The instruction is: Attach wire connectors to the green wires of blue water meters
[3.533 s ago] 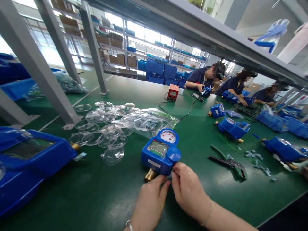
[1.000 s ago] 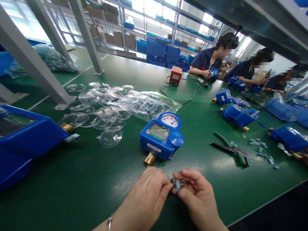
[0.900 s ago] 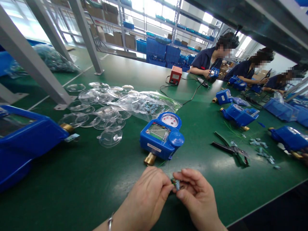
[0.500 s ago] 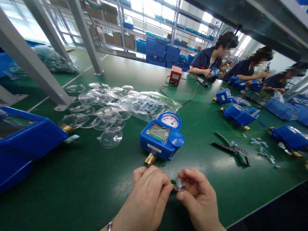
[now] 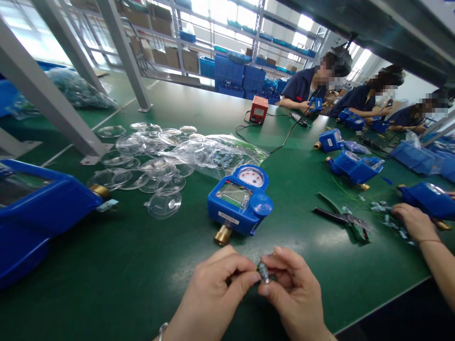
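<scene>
My left hand [image 5: 216, 289] and my right hand [image 5: 293, 289] meet near the front edge of the green table [image 5: 142, 265]. Both pinch a small grey seal piece [image 5: 263, 273] between thumbs and fingertips. A thin wire seems to run from it toward the meter, too fine to be sure. Just beyond the hands lies a blue water meter [image 5: 240, 201] with a dial, a small screen and a brass fitting [image 5: 222, 235] pointing at me.
Clear plastic discs [image 5: 149, 166] and a plastic bag of small parts [image 5: 216, 156] lie behind the meter. Pliers [image 5: 343, 219] and loose seals [image 5: 386, 215] rest on the right, where another person's hand [image 5: 414, 221] reaches in. A large blue meter [image 5: 39, 208] sits at left. Co-workers sit at the far side.
My hands left the meter's lower edge and pulled back toward me, pinching the small seal between them. Another person's hand has just come in at the right by the loose seals.
</scene>
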`<action>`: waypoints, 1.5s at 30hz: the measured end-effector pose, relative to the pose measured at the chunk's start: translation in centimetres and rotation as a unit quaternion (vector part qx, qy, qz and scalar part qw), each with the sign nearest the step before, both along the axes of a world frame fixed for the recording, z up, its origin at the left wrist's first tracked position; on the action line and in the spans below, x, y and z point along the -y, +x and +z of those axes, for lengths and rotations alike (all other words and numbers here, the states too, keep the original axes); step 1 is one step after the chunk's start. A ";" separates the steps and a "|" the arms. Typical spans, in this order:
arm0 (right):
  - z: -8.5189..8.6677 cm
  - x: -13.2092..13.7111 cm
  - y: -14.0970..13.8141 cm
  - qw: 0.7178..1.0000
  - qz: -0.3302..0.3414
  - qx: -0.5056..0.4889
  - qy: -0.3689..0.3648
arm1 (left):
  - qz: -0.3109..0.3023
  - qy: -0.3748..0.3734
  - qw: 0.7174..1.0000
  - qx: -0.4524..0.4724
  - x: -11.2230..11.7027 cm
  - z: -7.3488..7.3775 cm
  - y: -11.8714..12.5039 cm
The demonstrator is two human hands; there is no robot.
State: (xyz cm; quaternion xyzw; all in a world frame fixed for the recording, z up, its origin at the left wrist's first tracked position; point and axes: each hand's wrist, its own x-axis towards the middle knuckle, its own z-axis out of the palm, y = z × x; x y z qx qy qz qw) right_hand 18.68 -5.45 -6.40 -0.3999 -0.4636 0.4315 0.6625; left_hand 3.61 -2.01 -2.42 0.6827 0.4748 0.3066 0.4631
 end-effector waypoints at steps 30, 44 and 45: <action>1.1 -0.4 0.0 0.982 0.130 -0.123 -0.066 | -0.021 -0.248 0.940 0.233 -1.2 -0.3 -0.5; -0.5 -0.1 0.1 0.995 0.091 0.039 0.014 | -0.045 -0.314 0.901 0.295 -1.2 -0.3 -0.3; -0.5 -0.1 0.1 0.994 0.084 0.063 0.030 | -0.042 -0.318 0.902 0.288 -1.2 -0.1 -0.3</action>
